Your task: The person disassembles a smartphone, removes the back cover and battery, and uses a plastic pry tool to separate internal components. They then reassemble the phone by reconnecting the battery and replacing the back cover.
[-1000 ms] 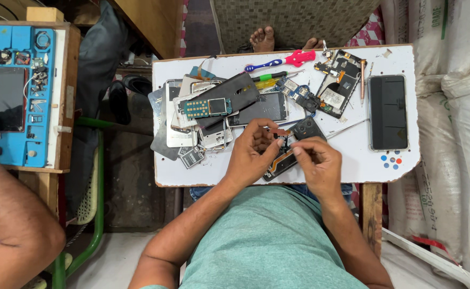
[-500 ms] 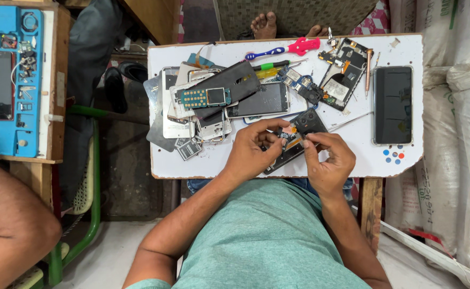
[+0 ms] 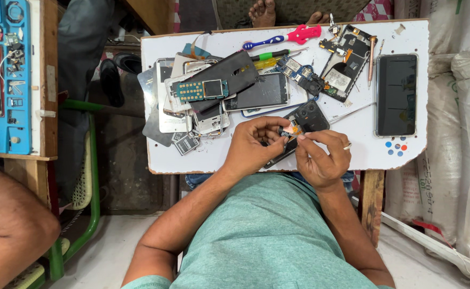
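Note:
My left hand (image 3: pixel 253 145) and my right hand (image 3: pixel 323 156) meet at the front edge of a white board table (image 3: pixel 363 144). Between their fingertips they pinch a small orange and blue phone part (image 3: pixel 290 130). Under the hands lies a black phone body (image 3: pixel 309 116) with its camera holes showing; my fingers partly hide it. There is a ring on my right hand.
A pile of phone backs, frames and a keypad board (image 3: pixel 202 90) lies to the left. Screwdrivers (image 3: pixel 277 40), an opened phone (image 3: pixel 344 64) and a dark-screened phone (image 3: pixel 396 95) lie at the back and right. Another person's arm (image 3: pixel 10 230) is at the lower left, feet (image 3: pixel 261 10) behind the table. Sacks (image 3: pixel 468 134) stand to the right.
My hands stay together on the small part, with the fingers shifted slightly. The view has drifted, so the table sits a little lower in the picture.

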